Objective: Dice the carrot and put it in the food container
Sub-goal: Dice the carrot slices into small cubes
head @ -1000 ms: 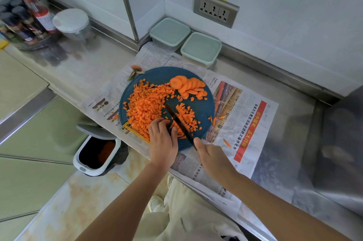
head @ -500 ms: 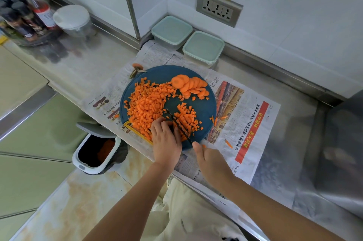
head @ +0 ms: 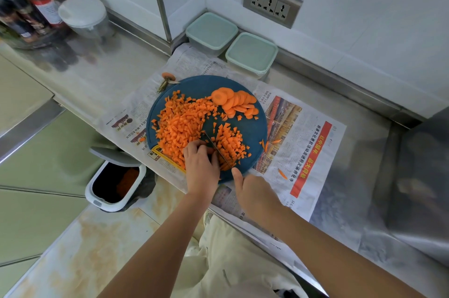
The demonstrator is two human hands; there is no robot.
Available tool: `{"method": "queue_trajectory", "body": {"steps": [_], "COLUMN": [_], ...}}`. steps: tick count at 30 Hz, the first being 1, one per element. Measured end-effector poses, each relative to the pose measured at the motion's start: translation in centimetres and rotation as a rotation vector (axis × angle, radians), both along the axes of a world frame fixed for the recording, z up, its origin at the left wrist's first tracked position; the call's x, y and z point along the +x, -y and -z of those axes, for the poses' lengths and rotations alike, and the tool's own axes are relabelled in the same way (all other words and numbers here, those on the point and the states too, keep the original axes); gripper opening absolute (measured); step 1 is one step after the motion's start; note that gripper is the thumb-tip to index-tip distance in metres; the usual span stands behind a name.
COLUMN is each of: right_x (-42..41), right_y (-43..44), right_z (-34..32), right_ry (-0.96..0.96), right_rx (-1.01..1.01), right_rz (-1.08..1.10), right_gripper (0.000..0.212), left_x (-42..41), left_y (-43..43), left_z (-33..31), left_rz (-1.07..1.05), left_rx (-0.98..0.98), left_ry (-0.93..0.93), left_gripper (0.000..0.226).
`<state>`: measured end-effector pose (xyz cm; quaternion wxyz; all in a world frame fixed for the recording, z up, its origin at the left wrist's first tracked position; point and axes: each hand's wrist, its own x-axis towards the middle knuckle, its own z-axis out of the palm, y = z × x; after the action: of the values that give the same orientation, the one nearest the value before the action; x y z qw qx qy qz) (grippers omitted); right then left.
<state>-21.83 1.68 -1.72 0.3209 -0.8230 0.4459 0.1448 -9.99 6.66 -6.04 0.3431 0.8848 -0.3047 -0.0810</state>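
Left hand (head: 201,167) sits at the board's near edge, its fingers curled down over a carrot piece (head: 209,150), with the knuckles just beside the knife (head: 218,149) blade. Right hand (head: 255,191) is wrapped around the handle, which is hidden beneath it, and the thumb points forward. To dice well, I would tuck the fingertips behind the knuckles, keep the blade tip low on the board (head: 201,85) and space the cuts evenly. Diced carrot (head: 181,125) heaps on the board's left half. Uncut slices (head: 237,103) wait near its far right edge. Two food containers (head: 211,30) stand lidded at the counter's back edge, so a lid must come off first.
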Motion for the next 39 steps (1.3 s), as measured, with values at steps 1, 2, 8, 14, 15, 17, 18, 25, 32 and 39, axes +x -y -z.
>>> {"method": "queue_trajectory", "body": {"steps": [1, 2, 8, 14, 15, 17, 18, 25, 32, 39], "right_x": [0.0, -0.1, -0.1, 1.2, 1.2, 0.7, 0.4, -1.8, -2.4, -0.6], "right_y": [-0.1, -0.1, 1.1, 2.1, 2.3, 2.6, 2.6, 1.2, 0.6, -0.4], "right_z": [0.0, 0.0, -0.5, -1.0, -1.1, -1.0, -1.1, -1.7, -1.5, -0.8], "right_ry": [0.002, 0.013, 0.141, 0.198, 0.220, 0.280, 0.310, 0.290, 0.238, 0.061], "right_rx": [0.004, 0.010, 0.119, 0.134, 0.153, 0.181, 0.186, 0.207, 0.181, -0.001], "right_rz": [0.003, 0.015, 0.135, 0.073, 0.081, 0.089, 0.092, 0.068, 0.038, -0.059], "right_gripper": [0.063, 0.063, 0.065, 0.063, 0.063, 0.063, 0.063, 0.060, 0.056, 0.062], "left_x": [0.0, 0.1, 1.0, 1.0, 1.1, 1.2, 1.2, 1.6, 1.2, 1.2], "left_y": [-0.1, 0.0, -0.7, -2.1, -2.4, -2.8, -2.9, -3.3, -2.8, -2.6], "left_z": [0.0, -0.1, -0.5, -0.1, 0.0, 0.0, 0.0, 0.0, -0.4, -0.4], "left_rz": [0.004, 0.006, 0.060, 0.201, 0.207, 0.196, 0.195, 0.208, 0.193, 0.193], "left_rx": [0.003, 0.003, -0.046, 0.010, 0.016, 0.015, 0.009, -0.001, 0.012, 0.039], "left_ry": [-0.002, -0.003, 0.000, 0.037, 0.058, 0.079, 0.086, 0.075, 0.032, 0.002], "left_gripper": [0.012, 0.012, 0.012, 0.051, 0.057, 0.061, 0.060, 0.025, 0.012, 0.010]}}
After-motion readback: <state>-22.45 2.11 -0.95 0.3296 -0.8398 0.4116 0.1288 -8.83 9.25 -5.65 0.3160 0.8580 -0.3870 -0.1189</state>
